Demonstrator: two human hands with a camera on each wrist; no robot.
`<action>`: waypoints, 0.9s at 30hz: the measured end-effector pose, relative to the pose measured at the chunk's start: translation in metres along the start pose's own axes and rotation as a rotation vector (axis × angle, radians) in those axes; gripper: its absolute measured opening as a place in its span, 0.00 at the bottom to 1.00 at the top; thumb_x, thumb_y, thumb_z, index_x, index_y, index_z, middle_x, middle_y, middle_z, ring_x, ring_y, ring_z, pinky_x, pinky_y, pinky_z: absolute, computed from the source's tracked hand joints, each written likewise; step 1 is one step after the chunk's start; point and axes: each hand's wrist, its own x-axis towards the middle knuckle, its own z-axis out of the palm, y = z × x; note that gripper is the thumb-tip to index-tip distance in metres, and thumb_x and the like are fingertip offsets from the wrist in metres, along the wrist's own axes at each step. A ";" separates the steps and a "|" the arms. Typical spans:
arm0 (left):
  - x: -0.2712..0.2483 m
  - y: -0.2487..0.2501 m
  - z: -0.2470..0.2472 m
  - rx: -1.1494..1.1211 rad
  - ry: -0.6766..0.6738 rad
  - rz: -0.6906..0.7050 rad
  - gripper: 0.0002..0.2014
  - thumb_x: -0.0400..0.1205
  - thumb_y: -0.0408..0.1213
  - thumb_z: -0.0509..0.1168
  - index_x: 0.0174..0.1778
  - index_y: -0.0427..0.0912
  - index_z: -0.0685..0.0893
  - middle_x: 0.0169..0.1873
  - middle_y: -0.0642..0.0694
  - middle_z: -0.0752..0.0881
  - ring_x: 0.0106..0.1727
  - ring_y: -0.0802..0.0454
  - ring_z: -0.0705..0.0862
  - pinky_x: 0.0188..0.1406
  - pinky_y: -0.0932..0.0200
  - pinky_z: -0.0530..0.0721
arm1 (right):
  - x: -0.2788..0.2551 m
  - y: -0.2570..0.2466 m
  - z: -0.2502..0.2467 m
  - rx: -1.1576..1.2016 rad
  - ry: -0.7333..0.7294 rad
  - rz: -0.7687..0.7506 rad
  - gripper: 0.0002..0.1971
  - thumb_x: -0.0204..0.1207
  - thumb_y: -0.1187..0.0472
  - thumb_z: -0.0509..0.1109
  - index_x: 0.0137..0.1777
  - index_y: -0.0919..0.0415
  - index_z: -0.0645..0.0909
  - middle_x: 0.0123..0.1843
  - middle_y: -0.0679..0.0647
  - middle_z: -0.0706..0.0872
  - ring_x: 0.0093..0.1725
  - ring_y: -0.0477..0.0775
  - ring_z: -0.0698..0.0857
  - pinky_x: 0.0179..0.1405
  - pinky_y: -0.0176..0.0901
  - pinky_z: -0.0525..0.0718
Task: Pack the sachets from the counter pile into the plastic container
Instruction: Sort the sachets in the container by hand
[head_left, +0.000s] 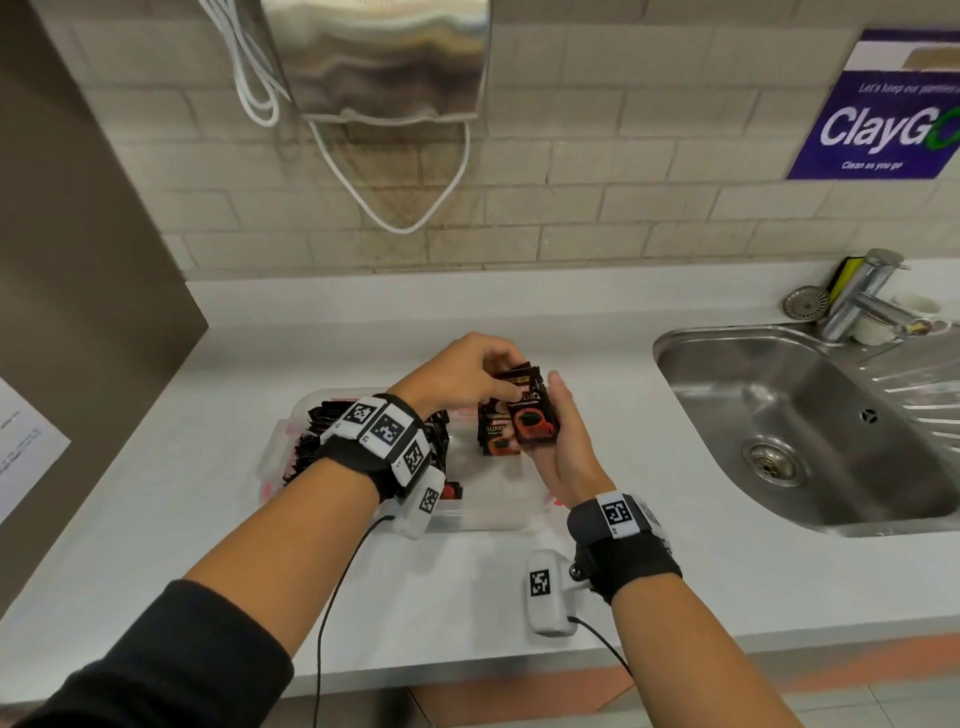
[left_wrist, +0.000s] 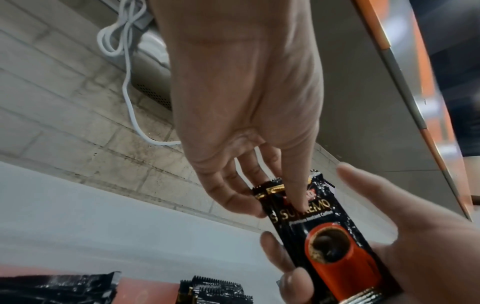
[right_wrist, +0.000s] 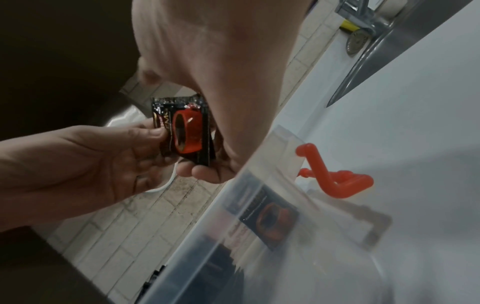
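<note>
I hold a small stack of black coffee sachets (head_left: 531, 410) with a red cup print above the clear plastic container (head_left: 483, 512). My right hand (head_left: 563, 421) cradles the stack from the right, its fingers (left_wrist: 278, 253) curled round the stack's edge. My left hand (head_left: 493, 376) pinches the stack's top between thumb and fingers (left_wrist: 233, 199). The same sachets (left_wrist: 327, 236) fill the left wrist view, and the sachets (right_wrist: 187, 131) appear again in the right wrist view. Several more sachets (head_left: 322, 431) stand packed in the container's left half, partly hidden by my left wrist.
The container wall (right_wrist: 259, 236) has a red clip (right_wrist: 335, 181) on its side. A steel sink (head_left: 805, 415) with a tap (head_left: 862, 296) lies to the right. A steel wall appliance (head_left: 379, 57) with a white cable hangs above. A brown panel (head_left: 78, 260) bounds the counter's left.
</note>
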 end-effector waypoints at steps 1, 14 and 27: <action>-0.001 0.000 -0.001 -0.004 0.004 -0.013 0.08 0.78 0.30 0.77 0.49 0.44 0.89 0.38 0.54 0.89 0.39 0.60 0.86 0.39 0.66 0.82 | 0.000 0.000 0.000 -0.043 0.011 -0.032 0.25 0.81 0.43 0.69 0.61 0.67 0.81 0.50 0.70 0.85 0.40 0.60 0.84 0.43 0.54 0.82; 0.002 0.001 -0.028 -0.153 0.120 -0.192 0.10 0.80 0.22 0.72 0.56 0.35 0.89 0.44 0.40 0.90 0.41 0.50 0.86 0.41 0.61 0.86 | 0.004 -0.002 -0.019 -0.079 0.109 -0.150 0.10 0.85 0.68 0.65 0.64 0.65 0.82 0.58 0.63 0.89 0.56 0.58 0.88 0.55 0.55 0.89; 0.020 -0.026 0.019 0.326 0.081 -0.455 0.12 0.76 0.25 0.76 0.36 0.47 0.85 0.37 0.50 0.83 0.38 0.49 0.86 0.40 0.56 0.89 | 0.008 -0.019 -0.023 -0.226 0.107 -0.233 0.12 0.79 0.77 0.68 0.56 0.61 0.79 0.47 0.60 0.92 0.45 0.53 0.92 0.40 0.37 0.87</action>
